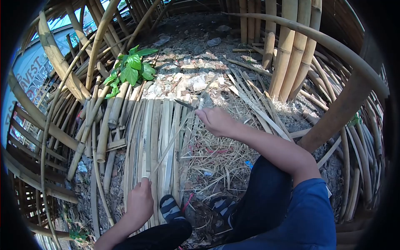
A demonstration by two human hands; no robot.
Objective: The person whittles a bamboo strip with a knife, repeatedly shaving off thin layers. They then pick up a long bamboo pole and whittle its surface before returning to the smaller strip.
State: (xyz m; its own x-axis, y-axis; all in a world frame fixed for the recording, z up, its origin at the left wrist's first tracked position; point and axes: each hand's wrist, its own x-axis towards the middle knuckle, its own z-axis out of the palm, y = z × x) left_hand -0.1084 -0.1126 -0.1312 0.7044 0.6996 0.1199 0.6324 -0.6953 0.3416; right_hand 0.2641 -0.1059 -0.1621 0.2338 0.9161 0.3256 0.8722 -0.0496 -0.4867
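Observation:
My right hand (216, 121) is closed round the handle of a knife (186, 104), its dark blade pointing up and left over the far ends of the bamboo strips. Lower down, my left hand (141, 201) is shut with the thumb on top, gripping the near end of a thin bamboo strip (170, 143) that slants away up and right, under the knife. Beneath both hands lies a row of split bamboo strips (154, 125), side by side and running away from me. My sandalled foot (170, 209) rests at their near right edge.
Bamboo shavings (221, 156) cover the ground right of the strips. Thick upright bamboo poles (287, 58) stand at the back right, with a curved pole above. Stacked poles (118, 104) and a leafy plant (132, 68) are on the left. More split strips (266, 110) lie beyond my right arm.

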